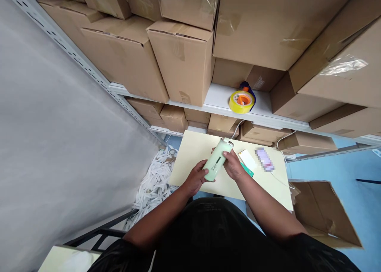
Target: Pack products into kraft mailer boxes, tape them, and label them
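Note:
A pale green bottle (218, 159) with dark lettering and a metal-trimmed lid is held tilted above the cream table (190, 157). My left hand (195, 178) is closed around its lower end, thumb on the front. Near the lid, my right hand (233, 165) grips the upper part, its thumb also on the front. The fingers behind the bottle are mostly hidden. Just beyond my right hand lie a white box (247, 159) and a green box (247, 169), the green one partly covered by my wrist.
A blurred-out phone-like item (264, 159) lies on the table with a cable. Cardboard boxes (181, 62) fill the shelves ahead, where a yellow tape roll (238, 102) sits in a dispenser. An open carton (324, 212) stands right; paper strips (154, 181) cover the floor left.

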Available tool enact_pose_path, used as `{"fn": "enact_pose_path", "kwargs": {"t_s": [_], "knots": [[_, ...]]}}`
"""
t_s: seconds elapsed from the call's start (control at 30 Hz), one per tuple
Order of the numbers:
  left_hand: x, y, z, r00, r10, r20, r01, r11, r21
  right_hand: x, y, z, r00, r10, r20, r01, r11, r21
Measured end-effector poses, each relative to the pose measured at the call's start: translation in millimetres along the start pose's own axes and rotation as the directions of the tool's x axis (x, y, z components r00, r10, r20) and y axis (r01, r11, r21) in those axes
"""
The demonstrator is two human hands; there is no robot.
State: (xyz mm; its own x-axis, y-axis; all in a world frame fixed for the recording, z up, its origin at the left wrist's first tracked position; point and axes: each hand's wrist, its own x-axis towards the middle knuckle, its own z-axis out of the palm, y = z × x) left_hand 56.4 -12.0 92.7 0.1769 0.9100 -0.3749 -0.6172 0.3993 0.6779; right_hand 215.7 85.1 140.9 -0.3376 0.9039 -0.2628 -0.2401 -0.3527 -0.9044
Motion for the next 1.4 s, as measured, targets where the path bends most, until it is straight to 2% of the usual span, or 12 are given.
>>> {"fn": "enact_pose_path", "kwargs": {"t_s": [0.1,0.23,0.4,0.47,0.63,0.8,0.87,1.0,1.13,1.2,1.33,1.4], "knots": [[-2,1,1.4,0.997,-0.068,0.022,0.069,0.995,-0.074,0,-3,0,0.999,0.025,0.024,-0.026,0.999,0.033],[-5,-1,5.3,0.999,0.033,-0.003,-0.033,0.999,-0.01,-1,-1,3,0.996,-0.056,-0.069,0.053,0.998,-0.04],[-5,-5,2.1,0.996,-0.047,0.07,0.048,0.999,-0.018,-4,0,1,0.998,0.037,0.043,-0.037,0.999,0.013],[-4,-7,0.9,0.995,-0.056,0.082,0.06,0.997,-0.044,-4,-1,2,0.999,0.044,0.024,-0.044,0.999,0.002],[-3,-9,2.3,0.991,0.134,-0.006,-0.133,0.986,0.101,-2,0,7,0.995,-0.034,-0.096,0.032,0.999,-0.023],[0,-9,-1.1,0.999,0.003,0.032,-0.003,1.0,-0.004,-1,6,8,0.999,0.053,-0.011,-0.053,0.998,0.026],[1,-10,-1.2,0.999,0.035,0.018,-0.035,0.999,-0.008,-1,7,9,0.999,0.012,-0.046,-0.011,1.0,0.009],[0,-8,2.2,0.988,0.149,-0.032,-0.144,0.983,0.115,-1,10,12,0.984,-0.092,-0.149,0.085,0.995,-0.056],[1,-5,2.5,1.0,0.016,0.008,-0.016,0.997,0.076,0,12,9,0.996,-0.001,-0.086,-0.002,0.999,-0.042],[1,-6,2.2,1.0,0.025,0.012,-0.026,0.997,0.075,2,15,8,0.994,-0.004,-0.11,-0.003,0.998,-0.057],[4,-9,3.3,0.995,0.092,-0.044,-0.082,0.976,0.202,3,22,7,0.962,-0.047,-0.267,0.008,0.989,-0.146],[6,-10,2.9,0.995,0.06,-0.077,-0.04,0.971,0.234,2,23,4,0.968,-0.038,-0.247,0.002,0.99,-0.143]]}}
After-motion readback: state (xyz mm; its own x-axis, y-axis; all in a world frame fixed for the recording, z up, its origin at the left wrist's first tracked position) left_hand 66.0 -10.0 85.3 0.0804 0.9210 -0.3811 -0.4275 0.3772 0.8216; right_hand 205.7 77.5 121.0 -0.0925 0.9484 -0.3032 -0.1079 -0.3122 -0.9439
